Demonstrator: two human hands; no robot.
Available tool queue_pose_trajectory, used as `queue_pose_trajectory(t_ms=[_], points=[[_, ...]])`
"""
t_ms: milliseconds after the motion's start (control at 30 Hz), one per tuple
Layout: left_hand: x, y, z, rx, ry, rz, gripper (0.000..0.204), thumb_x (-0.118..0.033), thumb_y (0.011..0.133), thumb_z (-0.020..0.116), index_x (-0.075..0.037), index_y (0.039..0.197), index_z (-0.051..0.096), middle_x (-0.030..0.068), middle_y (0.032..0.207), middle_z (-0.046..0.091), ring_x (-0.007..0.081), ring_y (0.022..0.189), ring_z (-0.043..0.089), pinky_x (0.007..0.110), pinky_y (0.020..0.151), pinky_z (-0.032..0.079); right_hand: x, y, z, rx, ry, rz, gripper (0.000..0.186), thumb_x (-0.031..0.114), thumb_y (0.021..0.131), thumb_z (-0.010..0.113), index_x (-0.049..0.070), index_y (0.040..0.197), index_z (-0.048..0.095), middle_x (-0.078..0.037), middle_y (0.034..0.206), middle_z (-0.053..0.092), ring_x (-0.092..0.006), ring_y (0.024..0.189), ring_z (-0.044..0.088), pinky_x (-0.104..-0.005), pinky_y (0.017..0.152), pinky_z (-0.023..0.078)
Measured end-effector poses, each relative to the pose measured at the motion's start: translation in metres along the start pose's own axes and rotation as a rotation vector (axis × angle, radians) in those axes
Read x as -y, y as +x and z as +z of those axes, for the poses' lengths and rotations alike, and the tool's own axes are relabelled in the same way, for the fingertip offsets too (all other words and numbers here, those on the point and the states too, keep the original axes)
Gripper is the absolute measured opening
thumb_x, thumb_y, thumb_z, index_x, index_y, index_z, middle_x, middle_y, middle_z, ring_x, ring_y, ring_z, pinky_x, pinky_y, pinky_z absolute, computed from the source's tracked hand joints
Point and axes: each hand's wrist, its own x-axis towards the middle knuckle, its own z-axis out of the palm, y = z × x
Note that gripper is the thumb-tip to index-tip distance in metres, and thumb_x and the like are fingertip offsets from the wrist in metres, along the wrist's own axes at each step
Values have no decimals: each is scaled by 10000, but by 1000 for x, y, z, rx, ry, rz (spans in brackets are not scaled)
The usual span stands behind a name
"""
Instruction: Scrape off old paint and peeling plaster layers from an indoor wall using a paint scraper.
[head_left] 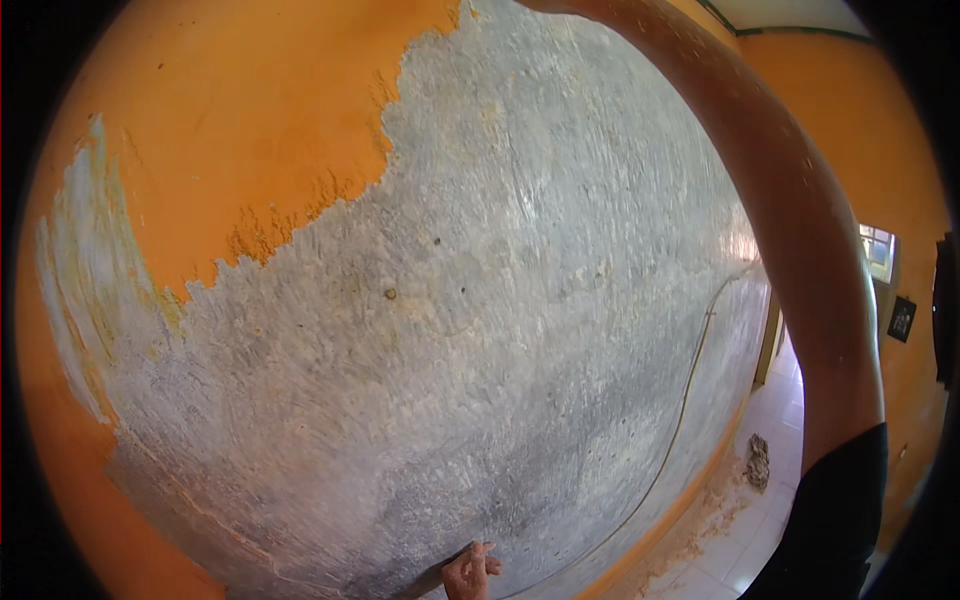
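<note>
The right arm [800, 230] rises past the top edge, its hand unseen. The left hand [470, 573], fingers loosely spread, rests against the scraped grey wall [480, 300] beside orange paint [240, 120].

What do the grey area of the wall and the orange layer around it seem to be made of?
The grey area looks like bare cement plaster, matte and rough, with fine scrape marks. The orange layer looks like paint, smooth and flat, with a ragged, chipped edge. The left hand rests on the grey part.
</note>
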Motion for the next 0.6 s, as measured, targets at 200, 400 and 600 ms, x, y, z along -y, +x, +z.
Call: queue_pose_trajectory(t_ms=[200, 400, 600], points=[[-6, 5, 0, 20, 53, -46, 423, -375, 950, 560, 23, 894, 693, 104, 661, 658, 172, 544, 608, 340, 556, 524, 4, -36, -21, 45, 123, -43, 340, 289, 860, 541, -13, 898, 692, -265, 889, 662, -425, 807, 653, -482, 711, 517], [-12, 7, 2, 14, 58, -42, 445, -388, 957, 542, 24, 866, 685, 97, 665, 660, 170, 550, 609, 334, 559, 517, 23, -84, -28, 129, 258, -27, 322, 254, 872, 517, -26, 857, 674, -272, 829, 652, -415, 759, 652, -480, 675, 507], [-7, 10, 4, 73, 68, -39, 429, -392, 956, 543, 7, 908, 694, 98, 682, 664, 172, 561, 614, 352, 578, 516, -7, -82, -38, 214, 227, -73, 333, 276, 907, 524, 5, 1007, 691, -244, 931, 670, -413, 814, 654, -457, 735, 517]])
